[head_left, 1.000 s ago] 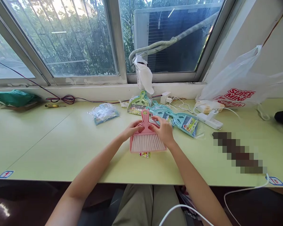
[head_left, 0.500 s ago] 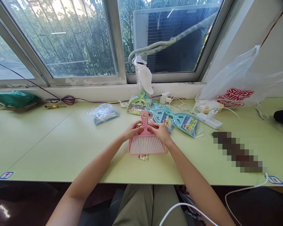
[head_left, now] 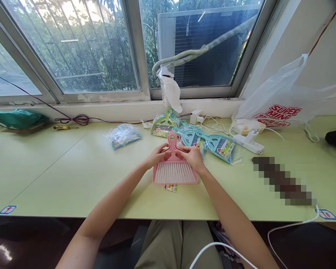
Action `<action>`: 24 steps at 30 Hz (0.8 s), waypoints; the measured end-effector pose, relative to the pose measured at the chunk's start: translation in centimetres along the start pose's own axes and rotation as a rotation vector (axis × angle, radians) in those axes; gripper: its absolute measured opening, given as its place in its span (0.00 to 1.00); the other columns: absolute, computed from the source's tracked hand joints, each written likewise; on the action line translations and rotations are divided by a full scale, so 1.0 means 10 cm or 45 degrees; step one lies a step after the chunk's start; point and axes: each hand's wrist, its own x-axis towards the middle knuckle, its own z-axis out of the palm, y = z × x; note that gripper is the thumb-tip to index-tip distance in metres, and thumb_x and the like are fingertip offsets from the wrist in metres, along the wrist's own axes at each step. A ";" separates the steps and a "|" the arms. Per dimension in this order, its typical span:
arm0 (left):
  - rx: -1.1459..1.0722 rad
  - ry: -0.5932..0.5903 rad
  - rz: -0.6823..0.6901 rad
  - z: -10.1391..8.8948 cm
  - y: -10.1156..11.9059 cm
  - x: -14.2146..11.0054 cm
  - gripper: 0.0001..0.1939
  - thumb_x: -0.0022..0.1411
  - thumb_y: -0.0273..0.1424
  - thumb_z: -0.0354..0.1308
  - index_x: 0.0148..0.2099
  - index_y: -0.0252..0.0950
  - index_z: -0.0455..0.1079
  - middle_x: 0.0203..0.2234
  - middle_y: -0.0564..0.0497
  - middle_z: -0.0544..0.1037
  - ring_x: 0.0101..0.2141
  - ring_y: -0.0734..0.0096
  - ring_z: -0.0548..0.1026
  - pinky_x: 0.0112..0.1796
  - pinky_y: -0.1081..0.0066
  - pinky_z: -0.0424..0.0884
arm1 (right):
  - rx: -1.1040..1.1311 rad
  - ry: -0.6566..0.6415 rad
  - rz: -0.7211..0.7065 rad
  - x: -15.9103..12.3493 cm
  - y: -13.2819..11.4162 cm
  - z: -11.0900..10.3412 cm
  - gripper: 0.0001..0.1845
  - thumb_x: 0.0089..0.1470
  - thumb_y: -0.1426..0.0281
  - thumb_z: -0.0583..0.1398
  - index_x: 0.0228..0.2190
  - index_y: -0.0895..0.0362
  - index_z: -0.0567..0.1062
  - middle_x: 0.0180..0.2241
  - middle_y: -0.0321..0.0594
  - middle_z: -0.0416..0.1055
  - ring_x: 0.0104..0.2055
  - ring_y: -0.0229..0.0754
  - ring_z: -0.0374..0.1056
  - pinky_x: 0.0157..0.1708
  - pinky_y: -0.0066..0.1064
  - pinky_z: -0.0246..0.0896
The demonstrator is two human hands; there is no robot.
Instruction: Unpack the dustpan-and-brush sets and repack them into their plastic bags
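A pink hand brush (head_left: 173, 154) with white bristles lies against a pink dustpan (head_left: 195, 180), the pan's rim showing around the bristles. My left hand (head_left: 158, 155) grips the set from the left, its fingers at the brush's shoulder. On the opposite side my right hand (head_left: 191, 157) is closed on it too, thumb over the front. The undersides of both hands are hidden. Beneath the pan's front edge a small printed card (head_left: 171, 188) sticks out on the table. Just behind are teal brush-and-dustpan sets (head_left: 218, 146) in clear wrapping and a green set (head_left: 165, 124).
Crumpled clear plastic packaging (head_left: 123, 136) lies left of the sets. A power strip (head_left: 248, 144) with white cables and a white plastic bag (head_left: 280, 101) stand at right. A screwdriver (head_left: 62, 127) and green bag (head_left: 18, 118) are at far left. The table (head_left: 72, 179) meets a window wall.
Almost nothing differs. Both hands keep their hold on the pink brush and dustpan, and the view has shifted very slightly.
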 end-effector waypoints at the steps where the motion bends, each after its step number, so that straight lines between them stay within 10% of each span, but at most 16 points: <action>1: 0.001 -0.003 -0.004 0.00 0.01 0.00 0.22 0.59 0.45 0.59 0.48 0.35 0.64 0.22 0.58 0.62 0.23 0.79 0.57 0.25 0.74 0.52 | -0.010 0.011 0.005 -0.01 -0.01 0.00 0.17 0.48 0.56 0.65 0.37 0.51 0.82 0.37 0.40 0.80 0.40 0.49 0.76 0.38 0.35 0.68; 10: -0.028 0.025 -0.099 -0.02 0.05 -0.02 0.23 0.58 0.45 0.60 0.51 0.38 0.65 0.26 0.55 0.71 0.25 0.76 0.66 0.28 0.75 0.59 | 0.159 0.039 0.040 0.03 0.05 0.06 0.16 0.45 0.57 0.67 0.35 0.53 0.82 0.36 0.41 0.80 0.41 0.49 0.76 0.40 0.36 0.69; 17: -0.075 -0.226 -0.325 -0.28 0.01 -0.06 0.25 0.50 0.38 0.68 0.49 0.33 0.73 0.43 0.43 0.78 0.44 0.57 0.74 0.41 0.66 0.69 | 0.682 -0.049 0.156 0.10 0.12 -0.01 0.27 0.49 0.48 0.61 0.36 0.59 0.80 0.37 0.46 0.80 0.40 0.47 0.75 0.42 0.36 0.69; 24: -0.445 0.176 -0.257 -0.49 -0.11 -0.01 0.29 0.50 0.37 0.67 0.55 0.36 0.70 0.47 0.42 0.77 0.46 0.54 0.75 0.44 0.62 0.72 | 0.546 -0.235 0.306 0.16 0.22 0.02 0.24 0.58 0.53 0.53 0.35 0.57 0.80 0.36 0.45 0.79 0.41 0.48 0.75 0.43 0.38 0.68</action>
